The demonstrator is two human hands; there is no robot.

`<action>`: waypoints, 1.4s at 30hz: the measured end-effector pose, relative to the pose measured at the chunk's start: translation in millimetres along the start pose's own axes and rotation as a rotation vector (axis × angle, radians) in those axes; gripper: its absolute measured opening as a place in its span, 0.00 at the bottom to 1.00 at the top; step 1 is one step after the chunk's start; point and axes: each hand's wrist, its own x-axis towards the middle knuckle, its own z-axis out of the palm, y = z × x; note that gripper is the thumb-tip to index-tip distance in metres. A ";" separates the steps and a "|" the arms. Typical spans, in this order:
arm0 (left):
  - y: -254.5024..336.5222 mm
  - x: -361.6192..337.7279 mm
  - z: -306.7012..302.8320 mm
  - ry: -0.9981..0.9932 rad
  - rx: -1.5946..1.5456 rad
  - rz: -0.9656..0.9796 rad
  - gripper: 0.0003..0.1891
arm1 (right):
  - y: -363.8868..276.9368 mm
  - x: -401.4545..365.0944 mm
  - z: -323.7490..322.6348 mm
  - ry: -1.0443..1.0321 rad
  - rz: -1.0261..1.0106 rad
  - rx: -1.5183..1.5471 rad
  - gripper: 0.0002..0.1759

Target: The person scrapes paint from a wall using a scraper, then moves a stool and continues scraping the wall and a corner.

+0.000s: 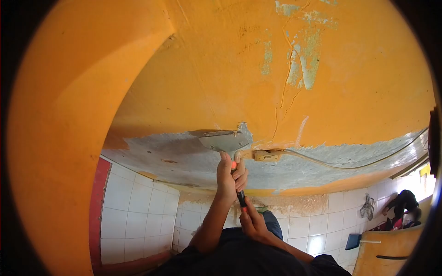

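A wide metal scraper (224,140) has its blade against the wall, at the lower edge of the orange paint (221,83). My left hand (228,177) is wrapped round the upper part of its black and red handle, just below the blade. Lower down, my right hand (252,221) grips the end of the same handle. Below the paint edge runs a band of bare grey wall (175,156). Small flakes cling beside the blade's right corner.
Right of the scraper, a wall socket (267,156) has a cable (322,163) running rightward. Pale patches and cracks mark the upper wall. White tiles (122,198) lie below. A person (403,207) is at the far right, near an orange surface (386,253) and a hanging plastic bag (367,207).
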 end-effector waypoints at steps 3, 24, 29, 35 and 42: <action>5.1 0.5 1.6 -0.050 -0.020 0.013 0.24 | -5.9 0.7 -0.8 -0.027 -0.009 0.125 0.31; 14.4 2.4 13.2 -0.055 0.019 0.021 0.25 | -11.5 4.5 -6.8 -0.002 -0.015 0.074 0.31; 4.4 0.9 9.4 0.011 0.090 -0.004 0.25 | -13.3 -2.5 -4.7 0.011 0.144 0.150 0.31; 18.1 1.6 15.2 -0.040 0.042 0.031 0.25 | -23.4 3.5 -6.2 0.011 0.107 0.116 0.32; 16.3 1.1 17.7 -0.026 0.056 0.025 0.26 | -22.4 8.8 -4.3 0.019 0.077 0.176 0.33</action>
